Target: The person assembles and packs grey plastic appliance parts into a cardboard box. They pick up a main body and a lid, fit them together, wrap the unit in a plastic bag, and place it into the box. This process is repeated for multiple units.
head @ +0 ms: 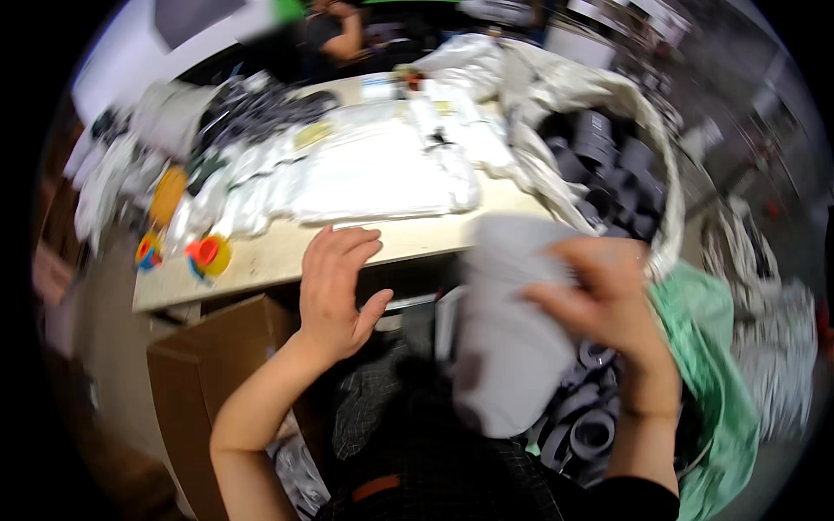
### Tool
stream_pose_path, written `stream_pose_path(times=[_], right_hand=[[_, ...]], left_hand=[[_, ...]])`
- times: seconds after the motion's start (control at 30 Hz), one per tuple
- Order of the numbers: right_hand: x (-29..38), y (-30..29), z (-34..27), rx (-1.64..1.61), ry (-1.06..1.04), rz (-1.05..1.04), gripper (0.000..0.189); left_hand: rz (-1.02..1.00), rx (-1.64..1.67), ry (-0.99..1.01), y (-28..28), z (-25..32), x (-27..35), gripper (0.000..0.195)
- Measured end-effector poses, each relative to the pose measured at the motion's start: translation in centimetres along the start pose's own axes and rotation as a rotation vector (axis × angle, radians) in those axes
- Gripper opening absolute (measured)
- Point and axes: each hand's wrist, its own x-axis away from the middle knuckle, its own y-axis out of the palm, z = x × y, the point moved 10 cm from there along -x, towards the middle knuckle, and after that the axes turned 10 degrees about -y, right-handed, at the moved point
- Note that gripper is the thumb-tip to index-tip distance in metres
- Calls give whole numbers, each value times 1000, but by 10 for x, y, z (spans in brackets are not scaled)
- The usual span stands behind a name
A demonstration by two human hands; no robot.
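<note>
My right hand grips a grey tubular plastic part, blurred and held upright in front of my lap. The part looks like a pipe fitting, though its exact form is unclear. My left hand is raised near the front edge of the wooden-topped table, thumb apart from the fingers and nothing in it. Just beyond it lies a stack of flat white plastic bags.
An open white woven sack at the right holds several grey pipe fittings. Below it, a green sack contains grey rings. A cardboard box stands left of my lap. Colourful plastic pieces lie at the table's left corner. Another person is beyond.
</note>
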Motion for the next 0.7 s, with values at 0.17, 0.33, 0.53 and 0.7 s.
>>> stream_pose_path(times=[0.17, 0.33, 0.53, 0.7], right_hand=[[-20, 57, 4, -248, -178, 383, 21], [38, 60, 110, -28, 76, 441, 43], [226, 102, 423, 441, 943, 66, 76], [244, 112, 428, 220, 1040, 474, 71]], left_hand=[[-137, 556, -310, 70, 26, -25, 48], [-536, 677, -891, 78, -83, 30, 36], [-468, 736, -1071, 82, -158, 131, 40], [128, 1069, -1188, 73, -205, 168, 39]])
